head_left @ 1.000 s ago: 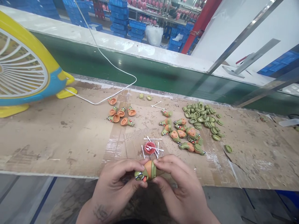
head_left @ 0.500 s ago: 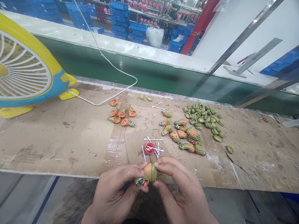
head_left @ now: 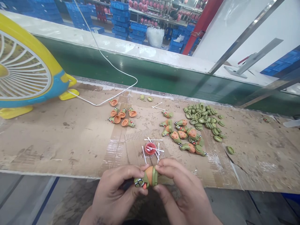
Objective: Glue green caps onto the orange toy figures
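My left hand (head_left: 117,189) pinches the toy (head_left: 148,176); my right hand (head_left: 181,186) grips its base (head_left: 155,177). Apparent step: seating the base. Next move calls for even finger pressure.

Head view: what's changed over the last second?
Very little: the green-and-orange figure, left hand and right hand have shifted slightly down the picture, toward the person. Nothing taken up or let go: left fingers still at its head end, right at its green base. Red cup, cotton swabs and green pieces on the table stayed put.
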The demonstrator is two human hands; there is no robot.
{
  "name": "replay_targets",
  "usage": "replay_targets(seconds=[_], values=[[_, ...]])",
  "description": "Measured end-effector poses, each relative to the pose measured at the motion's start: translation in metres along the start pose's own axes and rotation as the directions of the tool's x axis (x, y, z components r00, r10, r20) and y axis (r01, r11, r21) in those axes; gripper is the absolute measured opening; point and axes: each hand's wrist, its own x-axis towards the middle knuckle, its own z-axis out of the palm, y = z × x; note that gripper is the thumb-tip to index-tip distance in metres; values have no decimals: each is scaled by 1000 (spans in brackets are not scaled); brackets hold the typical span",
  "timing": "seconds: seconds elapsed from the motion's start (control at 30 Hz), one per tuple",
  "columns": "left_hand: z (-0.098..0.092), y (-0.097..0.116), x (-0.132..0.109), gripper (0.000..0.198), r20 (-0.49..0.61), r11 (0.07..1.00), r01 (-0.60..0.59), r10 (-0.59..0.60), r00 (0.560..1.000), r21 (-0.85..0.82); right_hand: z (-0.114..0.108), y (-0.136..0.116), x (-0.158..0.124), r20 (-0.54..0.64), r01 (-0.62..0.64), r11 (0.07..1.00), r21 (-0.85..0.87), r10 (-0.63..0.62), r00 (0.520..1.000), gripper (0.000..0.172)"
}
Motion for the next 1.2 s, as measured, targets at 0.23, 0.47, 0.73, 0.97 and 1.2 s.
replay_targets(seconds=[0.23, 0.47, 0.73, 0.97, 1.2], values=[[12, -1, -2, 31, -149, 992, -17, -2, 989, -126, 3, 0, -4, -59, -30, 999, -31, 28, 998, 41], [9, -4, -2, 36, -136, 991, -29, 11, 991, -132, 2, -1, -1, -24, -174, 972, 159, 180, 983, 28], [-2, -8, 1, 34, -168, 992, 0, -21, 985, -123, -38, 48, -18, 58, -330, 824, -461, 399, 915, 16], [-1, -7, 10, 39, -127, 987, -19, -1, 992, -160, -57, 65, -38, 52, -425, 572, -701, 636, 770, 35], [1, -5, 9, 33, -69, 978, 14, -29, 997, -207, -69, 74, -37, 269, -264, 852, -452, 412, 870, 30]])
